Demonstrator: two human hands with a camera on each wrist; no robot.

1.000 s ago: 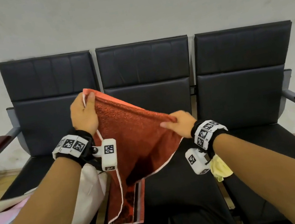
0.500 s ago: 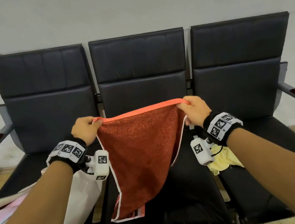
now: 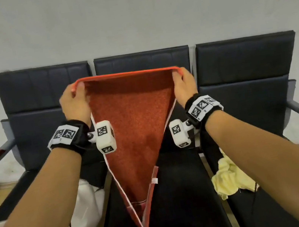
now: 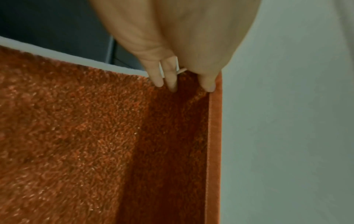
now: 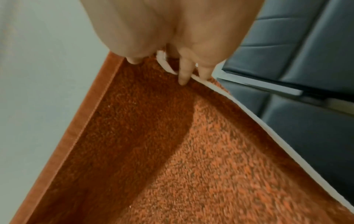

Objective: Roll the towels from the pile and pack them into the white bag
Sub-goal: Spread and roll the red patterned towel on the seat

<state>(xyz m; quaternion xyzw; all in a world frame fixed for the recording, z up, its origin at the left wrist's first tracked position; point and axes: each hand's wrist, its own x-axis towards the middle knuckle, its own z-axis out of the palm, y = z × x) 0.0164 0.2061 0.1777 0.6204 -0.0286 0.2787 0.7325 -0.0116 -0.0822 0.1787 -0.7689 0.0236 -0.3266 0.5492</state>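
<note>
you hold a rust-red towel [image 3: 138, 135] up in the middle of the head view, stretched between both hands in front of the middle chair [image 3: 142, 62]. your left hand [image 3: 75, 106] pinches the upper left corner of its orange hem, and your right hand [image 3: 185, 87] pinches the upper right corner, so the top edge runs taut and nearly level across the frame. from there the cloth narrows downward to a point low in the centre of the picture, over the middle seat; whether the tip touches the seat you cannot tell. a thin white edging runs along both slanting sides, and a small white tag [image 3: 155, 180] shows on the right side low down.

in the left wrist view, your fingertips [image 4: 170, 81] press into the pile of the towel [image 4: 86, 144] at the top centre, with the flat orange hem running down the right of the cloth. in the right wrist view, your fingertips [image 5: 184, 75] close on the white edging at the upper middle, and the towel [image 5: 191, 159] fills the lower part of the frame.

the white bag [image 3: 85, 208] sits at the lower left of the head view, on the left seat, partly behind your left forearm. a crumpled pale yellow towel [image 3: 229, 177] lies on the right seat, at the lower right.
</note>
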